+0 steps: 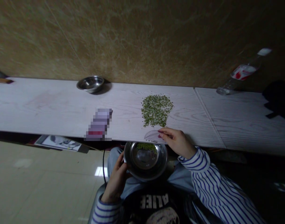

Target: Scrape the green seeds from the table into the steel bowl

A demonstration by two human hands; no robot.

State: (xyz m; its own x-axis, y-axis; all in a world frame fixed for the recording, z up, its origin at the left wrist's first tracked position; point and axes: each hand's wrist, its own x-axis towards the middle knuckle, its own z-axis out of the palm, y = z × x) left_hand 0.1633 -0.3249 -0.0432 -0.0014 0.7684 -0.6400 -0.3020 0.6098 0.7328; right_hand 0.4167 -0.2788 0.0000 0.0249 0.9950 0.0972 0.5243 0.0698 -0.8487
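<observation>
My left hand (116, 178) grips the rim of a steel bowl (145, 161) held below the table's front edge, over my lap. A few green beans lie in the bowl's far side. My right hand (176, 140) rests at the table edge, fingers pinched on a thin, pale, translucent card (152, 136) lying flat on the wood. Just beyond the card spreads a heap of small green beans (156, 109) on the white wooden table (51, 105).
A second, empty steel bowl (91, 83) stands at the table's back by the brown wall. A blurred-out flat object (99, 124) lies near the front edge. A plastic bottle (242, 74) lies on its side at the right. Dark cloth (277, 98) is at far right.
</observation>
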